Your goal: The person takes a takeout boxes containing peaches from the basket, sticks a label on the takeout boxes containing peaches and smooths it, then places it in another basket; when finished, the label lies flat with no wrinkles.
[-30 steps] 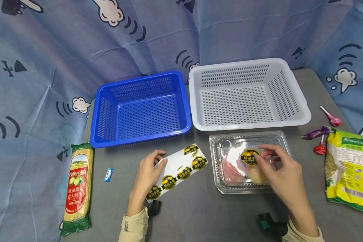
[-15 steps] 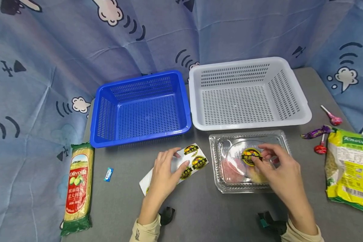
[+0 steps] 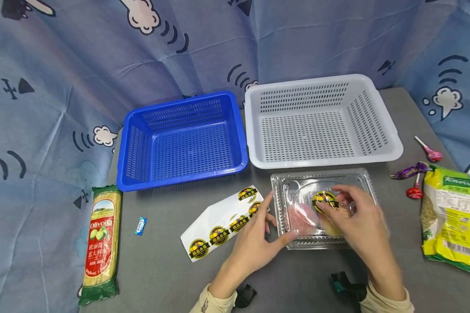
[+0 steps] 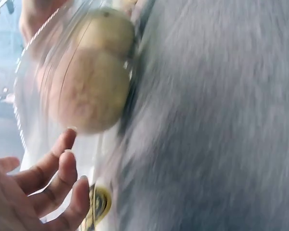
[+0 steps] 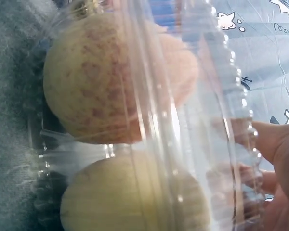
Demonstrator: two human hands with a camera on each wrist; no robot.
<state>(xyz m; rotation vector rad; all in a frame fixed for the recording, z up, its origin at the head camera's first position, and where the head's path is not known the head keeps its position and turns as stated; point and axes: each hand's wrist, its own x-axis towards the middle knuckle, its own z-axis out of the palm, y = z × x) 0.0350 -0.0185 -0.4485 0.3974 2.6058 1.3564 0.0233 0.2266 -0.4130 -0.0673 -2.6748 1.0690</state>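
Observation:
A clear plastic fruit box (image 3: 280, 208) with its lid on holds round pinkish and yellow-green fruit (image 5: 94, 82). Over the lid, my right hand (image 3: 362, 224) holds a round black-and-yellow sticker (image 3: 324, 201) between thumb and fingers, the thumb covering its lower edge. At the left end of the box is my left hand (image 3: 256, 243), fingers spread, its thumb right at the front left corner. Partly under that hand lies a white sticker sheet (image 3: 215, 217) with several stickers of the same kind. The left wrist view shows its fingers (image 4: 67, 168) loosely bent beside the box.
Behind stand a blue basket (image 3: 188, 180) and a white basket (image 3: 321, 165). A spaghetti pack (image 3: 99, 243) and a small blue candy (image 3: 140, 226) lie left. On the right are a yellow Knorr bag (image 3: 454, 217), a purple-wrapped candy (image 3: 409, 171), a red lollipop (image 3: 414, 192) and a pink lollipop (image 3: 432, 155).
My left hand has moved right, off the sticker sheet to the box's left end. The right hand stays over the lid with the sticker, its thumb shifted slightly left.

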